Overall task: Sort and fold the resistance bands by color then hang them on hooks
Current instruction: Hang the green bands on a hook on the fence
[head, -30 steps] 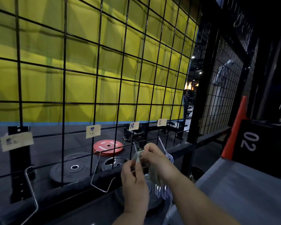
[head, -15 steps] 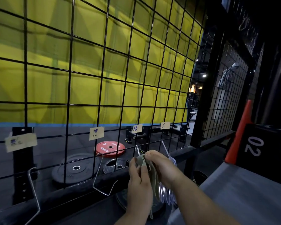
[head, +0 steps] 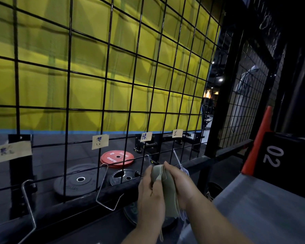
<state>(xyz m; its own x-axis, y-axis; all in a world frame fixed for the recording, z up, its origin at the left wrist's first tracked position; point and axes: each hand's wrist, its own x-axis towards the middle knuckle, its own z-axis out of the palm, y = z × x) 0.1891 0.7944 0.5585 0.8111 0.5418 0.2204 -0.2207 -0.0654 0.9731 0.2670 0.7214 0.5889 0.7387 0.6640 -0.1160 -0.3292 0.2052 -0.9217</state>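
Note:
Both hands hold a folded bundle of olive-green resistance bands (head: 167, 192) close to the black wire grid (head: 102, 110). My left hand (head: 151, 199) pinches the bundle's left side; my right hand (head: 180, 182) grips it from the right. The fold's top sits just below a small metal hook (head: 148, 158) under a paper label (head: 146, 137). Pale blue-white bands (head: 183, 170) hang on the hook to the right, mostly hidden behind my right hand. Two empty wire hooks (head: 106, 187) (head: 27, 205) hang further left, each under a label.
Behind the grid lie a red weight plate (head: 117, 158) and black plates (head: 78, 181) on the floor. A grey bench surface (head: 264, 208) is at lower right, with a black box marked 02 (head: 285, 161) and an orange cone (head: 259, 141) beyond.
The hands have stayed at the grid with the green bundle; the bands now hang longer between my hands and the fold is pressed flatter. The view shifted slightly.

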